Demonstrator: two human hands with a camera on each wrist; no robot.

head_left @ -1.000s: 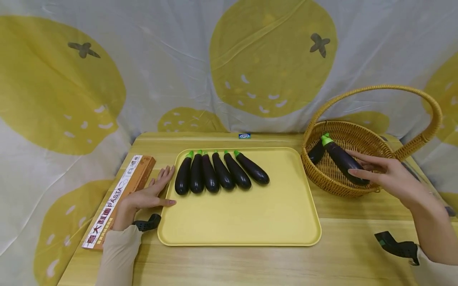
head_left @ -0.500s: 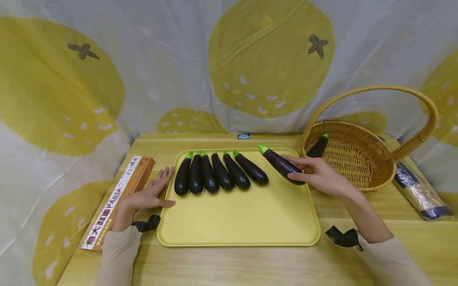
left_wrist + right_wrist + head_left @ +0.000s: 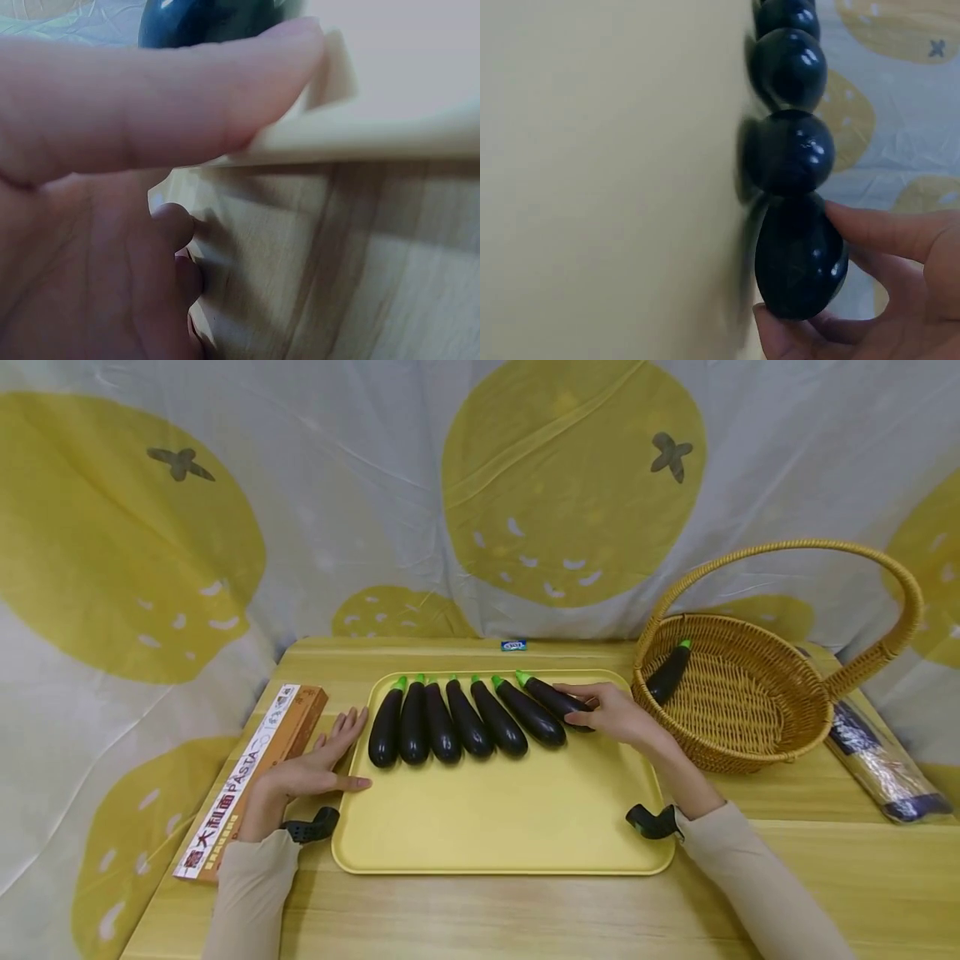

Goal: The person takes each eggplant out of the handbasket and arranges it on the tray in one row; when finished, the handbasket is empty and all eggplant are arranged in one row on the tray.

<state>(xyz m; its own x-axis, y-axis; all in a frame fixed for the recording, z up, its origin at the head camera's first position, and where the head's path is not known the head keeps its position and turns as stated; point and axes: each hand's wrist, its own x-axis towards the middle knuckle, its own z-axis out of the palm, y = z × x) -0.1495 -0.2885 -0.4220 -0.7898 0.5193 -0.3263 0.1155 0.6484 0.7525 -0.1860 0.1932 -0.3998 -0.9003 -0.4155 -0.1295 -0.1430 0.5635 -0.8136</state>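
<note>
My right hand (image 3: 617, 713) pinches an eggplant (image 3: 557, 698) between thumb and fingers at the right end of a row on the yellow tray (image 3: 502, 827). In the right wrist view the held eggplant (image 3: 801, 259) lines up with the others, its round end toward the camera. Several more dark eggplants (image 3: 467, 720) with green stems lie side by side along the tray's back left. My left hand (image 3: 311, 772) rests at the tray's left edge with fingers spread, its thumb (image 3: 225, 94) over the rim. One eggplant (image 3: 670, 672) leans inside the wicker basket (image 3: 738, 760).
A long pasta box (image 3: 251, 781) lies left of the tray, under the left forearm's side. Right of the basket is a clear plastic package (image 3: 888, 768). A small blue packet (image 3: 513, 645) sits at the table's back, before a patterned curtain (image 3: 360, 485). The basket's tall handle (image 3: 787, 545) arches up.
My right hand has lifted an eggplant out of the basket and carried it left to the tray, beside the row. The left hand has stayed at the tray's edge.
</note>
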